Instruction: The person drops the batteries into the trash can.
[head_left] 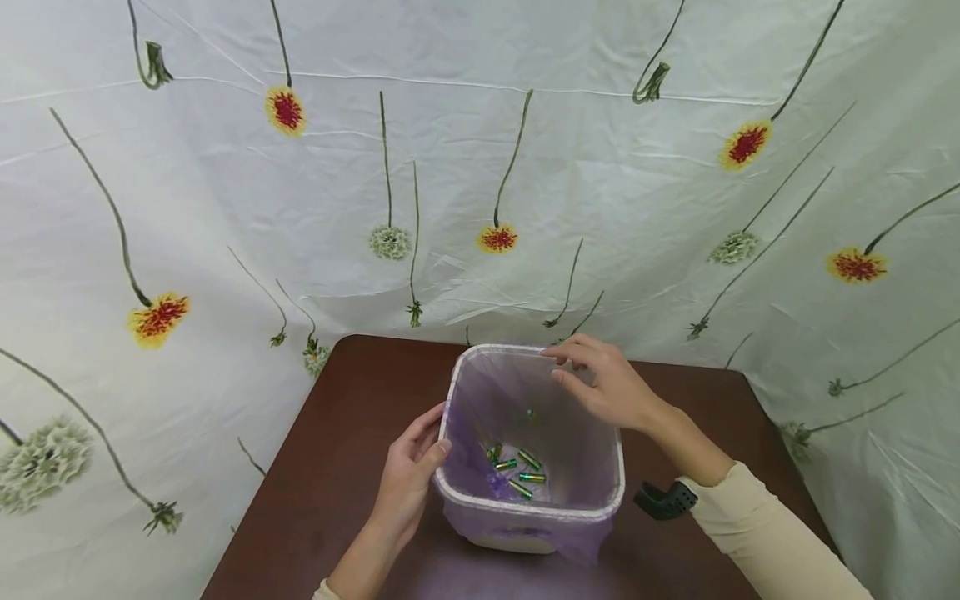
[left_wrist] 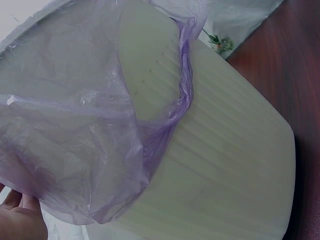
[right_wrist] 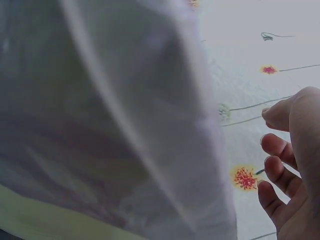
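Note:
A whitish bin (head_left: 517,546) lined with a thin purple bag (head_left: 536,527) stands on the table, its mouth facing up. Several green and gold batteries (head_left: 532,477) lie at its bottom. One more battery (head_left: 531,414) shows higher up, against the far inner wall or in the air; I cannot tell which. My left hand (head_left: 408,475) holds the bin's left rim, thumb on the edge and fingers outside. Over the far right of the mouth hovers my right hand (head_left: 603,383), fingers loosely bent with nothing between them. The right wrist view shows that hand (right_wrist: 290,175) beside the bag.
The dark brown table (head_left: 337,442) extends around the bin on both sides. Behind it hangs a white flower-print cloth (head_left: 450,150). A black band (head_left: 666,500) sits by the right wrist.

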